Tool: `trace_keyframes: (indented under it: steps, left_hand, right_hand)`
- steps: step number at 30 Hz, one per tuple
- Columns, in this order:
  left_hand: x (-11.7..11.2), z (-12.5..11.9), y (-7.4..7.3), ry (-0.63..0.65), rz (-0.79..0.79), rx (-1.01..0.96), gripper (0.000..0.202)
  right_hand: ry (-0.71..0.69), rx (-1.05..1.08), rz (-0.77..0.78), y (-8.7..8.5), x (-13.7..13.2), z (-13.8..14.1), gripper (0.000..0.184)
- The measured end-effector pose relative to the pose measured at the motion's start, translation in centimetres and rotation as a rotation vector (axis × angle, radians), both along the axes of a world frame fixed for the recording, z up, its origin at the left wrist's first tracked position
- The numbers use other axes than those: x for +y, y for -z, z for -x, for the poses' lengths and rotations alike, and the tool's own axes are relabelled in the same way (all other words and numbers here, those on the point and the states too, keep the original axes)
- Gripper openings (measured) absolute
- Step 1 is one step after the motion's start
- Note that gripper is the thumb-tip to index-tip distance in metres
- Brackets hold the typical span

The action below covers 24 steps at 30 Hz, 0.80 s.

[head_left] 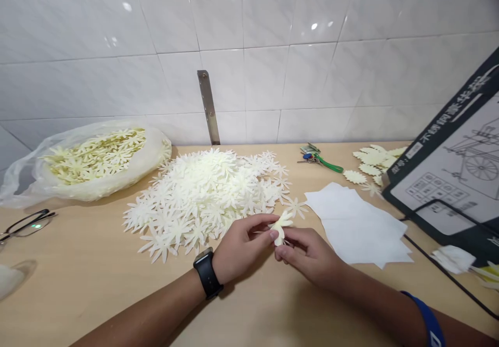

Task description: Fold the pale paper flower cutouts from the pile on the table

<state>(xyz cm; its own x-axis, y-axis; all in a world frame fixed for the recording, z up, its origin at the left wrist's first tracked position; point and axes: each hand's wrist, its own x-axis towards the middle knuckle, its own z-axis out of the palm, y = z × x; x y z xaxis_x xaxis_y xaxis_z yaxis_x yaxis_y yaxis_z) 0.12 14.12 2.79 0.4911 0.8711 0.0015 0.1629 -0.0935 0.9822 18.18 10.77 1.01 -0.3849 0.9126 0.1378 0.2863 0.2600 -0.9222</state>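
Between my two hands is a pale cream petal cutout (282, 225), shaped like a flower and partly folded. My left hand (245, 245), with a black watch on its wrist, pinches it between thumb and fingers. From the other side my right hand (310, 256) has its fingers closed at the flower's lower edge; its fingertips are partly hidden. Just behind my hands spreads a big heap of similar flower cutouts (206, 196), and one loose cutout (296, 207) lies at its right edge.
An open plastic bag (156, 168) of cutouts stands at the left, near glasses (27, 225). To the right are white sheets (358, 227), keys with a green strap (329, 164), leaf-shaped pieces (372, 157), a dark printed box (456, 165) and a black cable (448, 269). A tiled wall rises behind.
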Motion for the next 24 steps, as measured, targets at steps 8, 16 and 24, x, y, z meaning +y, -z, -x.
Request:
trace_keyframes:
  steps: [8, 16, 24]
  left_hand:
    - [0.29, 0.45, 0.14, -0.08, -0.421, 0.044, 0.026]
    - [0.02, 0.64, -0.41, 0.036, -0.388, 0.058, 0.024]
    - [0.0, 0.7, 0.18, 0.066, -0.638, 0.128, 0.029]
  right_hand:
    - [-0.04, 0.127, 0.086, -0.24, 0.25, -0.08, 0.042]
    - [-0.028, 0.167, 0.102, -0.63, 0.22, -0.16, 0.044]
    - [-0.051, 0.164, 0.095, -0.68, 0.26, -0.23, 0.049]
